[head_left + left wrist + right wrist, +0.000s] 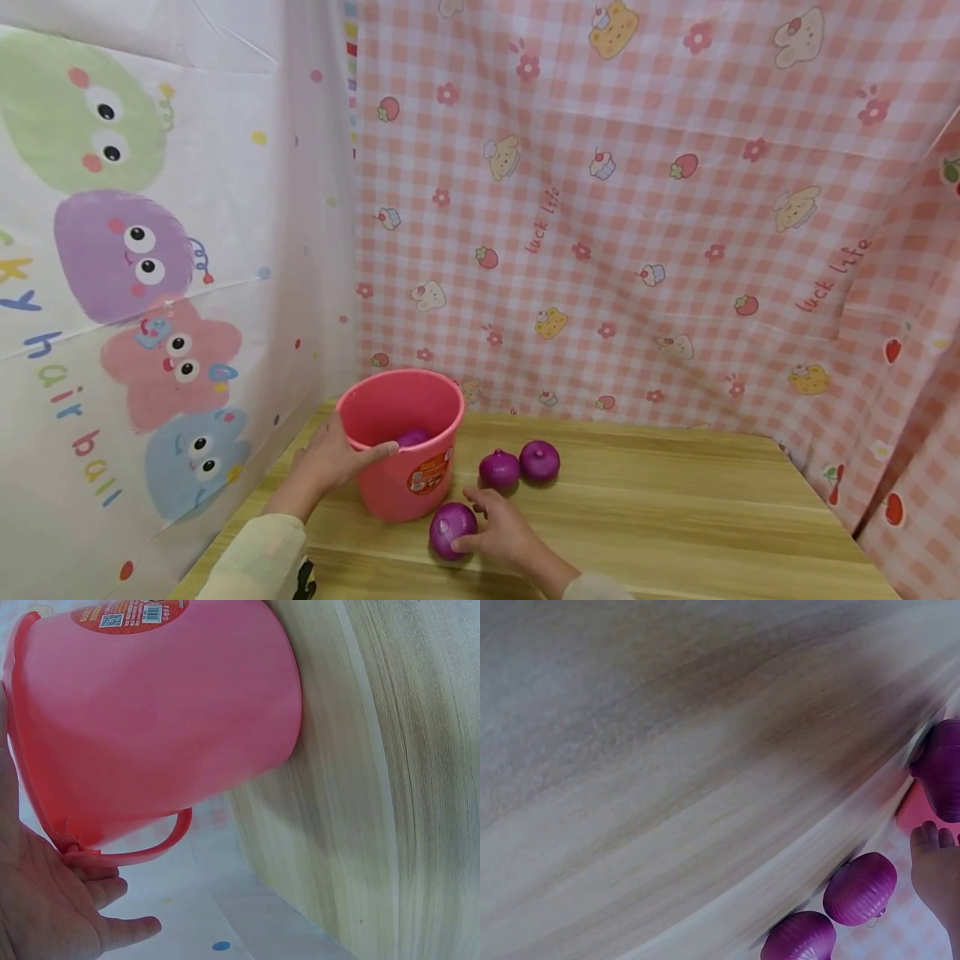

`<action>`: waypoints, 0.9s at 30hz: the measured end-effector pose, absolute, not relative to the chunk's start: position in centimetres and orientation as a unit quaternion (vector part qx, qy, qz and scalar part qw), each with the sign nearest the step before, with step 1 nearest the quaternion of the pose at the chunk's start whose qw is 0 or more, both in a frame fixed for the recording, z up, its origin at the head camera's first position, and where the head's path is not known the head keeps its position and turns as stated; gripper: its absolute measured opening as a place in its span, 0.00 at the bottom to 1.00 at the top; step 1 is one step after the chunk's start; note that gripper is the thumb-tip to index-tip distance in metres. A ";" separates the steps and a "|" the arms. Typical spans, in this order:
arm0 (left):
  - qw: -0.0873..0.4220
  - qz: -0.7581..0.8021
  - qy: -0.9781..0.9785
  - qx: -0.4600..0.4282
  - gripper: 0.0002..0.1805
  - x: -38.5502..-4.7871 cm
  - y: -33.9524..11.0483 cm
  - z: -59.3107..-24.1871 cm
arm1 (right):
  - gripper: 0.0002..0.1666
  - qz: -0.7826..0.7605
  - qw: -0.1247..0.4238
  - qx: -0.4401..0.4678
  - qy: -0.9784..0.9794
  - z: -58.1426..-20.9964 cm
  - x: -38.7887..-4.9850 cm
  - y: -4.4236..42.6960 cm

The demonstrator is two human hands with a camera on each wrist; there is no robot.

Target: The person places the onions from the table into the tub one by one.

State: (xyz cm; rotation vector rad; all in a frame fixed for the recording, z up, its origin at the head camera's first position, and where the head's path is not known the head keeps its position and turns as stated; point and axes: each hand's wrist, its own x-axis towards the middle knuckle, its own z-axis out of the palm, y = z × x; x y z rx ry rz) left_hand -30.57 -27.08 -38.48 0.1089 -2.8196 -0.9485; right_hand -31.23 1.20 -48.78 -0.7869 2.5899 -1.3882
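Note:
A pink bucket [405, 487] stands upright on the wooden table, a purple onion [412, 437] partly visible inside it. My left hand [330, 454] holds its rim from the left, the thumb lying along the near rim. In the left wrist view, fingers [105, 891] of that hand hang beside the bucket's handle [154, 853]. Just right of the bucket's base, another onion [453, 531] sits on the table. My right hand [506, 529] is at its right side with thumb and fingers spread; the thumb overlaps the onion in the head view.
Two more purple onions, one [499, 471] nearer the bucket and one [540, 462] beside it, lie behind my right hand. A pink checked curtain [637, 250] hangs behind the wooden table [675, 508]. A white printed sheet [247, 208] stands along the left.

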 end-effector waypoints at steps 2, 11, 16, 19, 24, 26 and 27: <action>0.084 -0.316 -0.944 0.036 0.67 -30.5 -27.1 -38.5 | 0.46 -0.451 0.050 -0.263 0.851 -48.9 -31.2 1.1; 0.088 -0.320 -0.943 0.030 0.66 -30.5 -27.0 -38.3 | 0.46 -0.424 0.029 -0.290 0.858 -49.2 -31.3 0.7; 0.088 -0.319 -0.943 0.034 0.67 -30.6 -27.0 -38.4 | 0.46 -0.417 0.021 -0.290 0.861 -49.3 -31.1 0.5; 0.086 -0.314 -0.945 0.037 0.68 -30.5 -27.0 -38.5 | 0.47 -0.410 0.016 -0.292 0.864 -49.4 -30.9 0.4; 0.090 -0.315 -0.944 0.035 0.66 -30.5 -27.0 -38.6 | 0.46 -0.398 0.008 -0.293 0.869 -49.6 -30.8 0.4; 0.090 -0.317 -0.944 0.035 0.65 -30.4 -27.0 -38.6 | 0.45 -0.394 0.002 -0.294 0.871 -49.6 -30.7 0.4; 0.089 -0.318 -0.943 0.035 0.65 -30.4 -27.0 -38.5 | 0.45 -0.393 -0.001 -0.294 0.872 -49.6 -30.7 0.4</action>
